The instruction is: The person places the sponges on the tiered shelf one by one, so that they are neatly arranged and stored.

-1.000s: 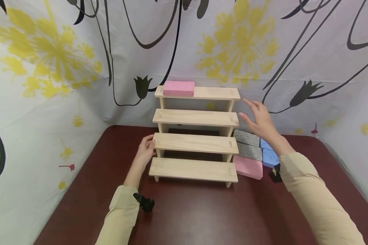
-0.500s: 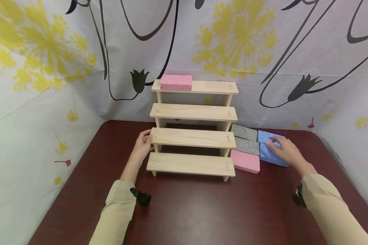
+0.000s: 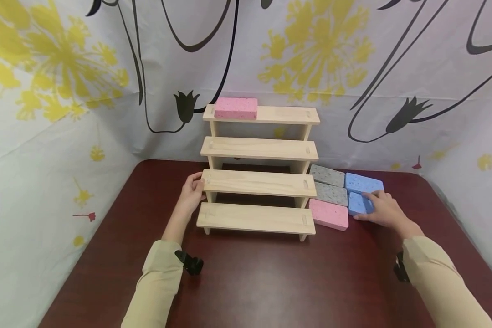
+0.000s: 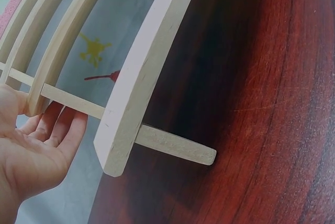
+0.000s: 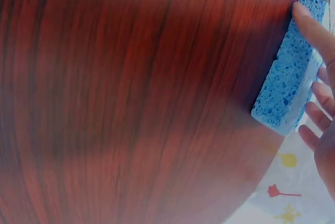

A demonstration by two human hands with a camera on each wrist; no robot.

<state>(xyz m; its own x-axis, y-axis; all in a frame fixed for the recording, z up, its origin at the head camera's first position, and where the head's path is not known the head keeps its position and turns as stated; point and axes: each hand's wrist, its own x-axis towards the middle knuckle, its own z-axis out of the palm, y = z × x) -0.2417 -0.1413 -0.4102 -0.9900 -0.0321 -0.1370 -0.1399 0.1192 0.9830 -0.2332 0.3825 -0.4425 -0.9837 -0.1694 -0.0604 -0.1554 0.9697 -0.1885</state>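
Note:
A stepped wooden shelf [image 3: 257,217] with several tiers stands in the middle of the table in the head view. My left hand [image 3: 188,197] grips the left end of the second tier from the bottom, thumb on top and fingers beneath, as the left wrist view confirms. Right of the shelf, my right hand [image 3: 387,212] holds the nearer blue sponge [image 3: 356,203], its thumb at the front edge and the fingers at the far side. That blue sponge [image 5: 288,77] lies on the table in the right wrist view. My palm hides its right part.
A pink sponge [image 3: 235,108] sits at the top tier's left end. Beside the shelf lie two grey sponges [image 3: 330,193], another pink sponge [image 3: 329,214] and a farther blue sponge [image 3: 364,183]. A patterned cloth wall [image 3: 295,54] surrounds the dark red table [image 3: 246,278].
My right hand has moved from beside the upper tiers down and right to the blue sponges, and now takes hold of the nearer one. The left hand keeps its grip; the head view has shifted slightly.

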